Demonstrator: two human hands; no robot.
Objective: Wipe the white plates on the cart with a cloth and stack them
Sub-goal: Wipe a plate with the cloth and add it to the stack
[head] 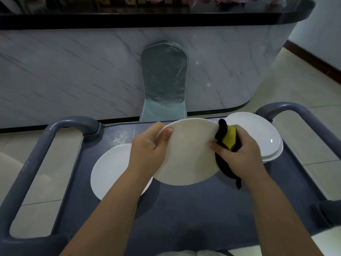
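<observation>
No text, label, brand, number or sign can be read anywhere. The white plate (186,154), the cloth (228,137), the cart (184,218) and the counter (73,71) behind it show only plain surfaces, and the things along the top edge are too blurred to tell.
</observation>
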